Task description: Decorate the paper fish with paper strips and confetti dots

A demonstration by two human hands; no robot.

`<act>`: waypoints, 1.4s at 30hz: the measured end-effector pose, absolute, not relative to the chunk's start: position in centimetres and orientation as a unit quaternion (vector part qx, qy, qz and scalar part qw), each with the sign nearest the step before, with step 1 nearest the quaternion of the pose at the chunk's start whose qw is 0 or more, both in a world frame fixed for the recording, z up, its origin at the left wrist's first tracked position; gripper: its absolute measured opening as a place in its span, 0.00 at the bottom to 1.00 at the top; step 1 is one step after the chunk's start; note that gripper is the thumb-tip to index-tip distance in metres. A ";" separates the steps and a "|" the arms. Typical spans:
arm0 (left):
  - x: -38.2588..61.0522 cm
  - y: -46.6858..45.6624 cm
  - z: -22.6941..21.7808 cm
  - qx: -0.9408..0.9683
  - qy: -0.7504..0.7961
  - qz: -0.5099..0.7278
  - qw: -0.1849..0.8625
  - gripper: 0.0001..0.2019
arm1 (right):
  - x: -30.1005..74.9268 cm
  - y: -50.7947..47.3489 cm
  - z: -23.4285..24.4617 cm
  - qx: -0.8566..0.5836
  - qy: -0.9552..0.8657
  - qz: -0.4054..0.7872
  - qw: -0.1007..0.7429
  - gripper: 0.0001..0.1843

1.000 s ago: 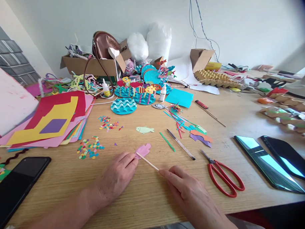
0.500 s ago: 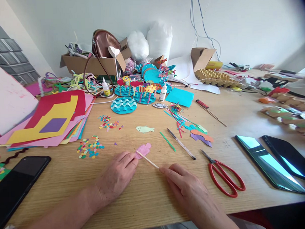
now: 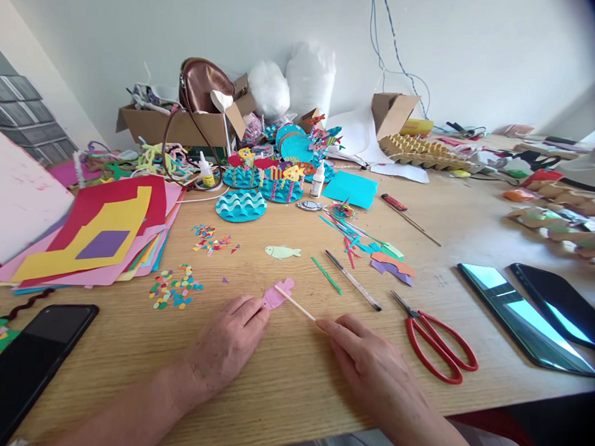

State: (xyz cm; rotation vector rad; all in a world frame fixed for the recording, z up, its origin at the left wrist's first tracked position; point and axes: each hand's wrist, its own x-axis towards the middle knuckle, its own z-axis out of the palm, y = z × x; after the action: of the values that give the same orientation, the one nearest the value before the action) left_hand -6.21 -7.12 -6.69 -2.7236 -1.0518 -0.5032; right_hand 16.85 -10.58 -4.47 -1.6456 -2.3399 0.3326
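Note:
A pink paper fish lies on the wooden table, its left end pinned under the fingertips of my left hand. Those fingers are closed together on its edge. My right hand pinches a thin pale stick, whose far tip rests on the fish's upper middle. Just beyond is a pale green paper fish with a drawn eye. To the right lie a green paper strip, a pen and red-handled scissors.
Paper dots and small confetti lie left of centre, near stacked coloured sheets. Blue wavy paper bases and glue bottles stand farther back. Phones lie at left and right. Paper scraps lie right of centre.
My right hand has shifted slightly right, and the stick's tip has slid across the pink fish from near its left end toward the tail end. My left hand stays in place.

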 end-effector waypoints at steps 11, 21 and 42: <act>-6.2 -7.2 -6.4 -0.916 -0.355 -0.169 0.086 0.12 | 17.1 -11.3 -4.3 -0.556 -0.812 0.135 0.113 0.19; -6.1 -7.1 -6.5 -0.916 -0.344 -0.176 0.105 0.12 | 17.3 -12.0 -4.4 -0.546 -0.813 0.155 0.130 0.20; -6.2 -7.1 -6.8 -0.916 -0.346 -0.177 0.094 0.12 | 17.9 -11.6 -4.3 -0.558 -0.808 0.143 0.121 0.21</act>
State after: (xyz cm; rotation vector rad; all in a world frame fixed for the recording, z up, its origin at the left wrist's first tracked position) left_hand -6.21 -7.05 -6.78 -2.7181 -1.0277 -0.5253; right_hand 17.89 -11.60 -4.31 -1.6314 -2.3609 0.4171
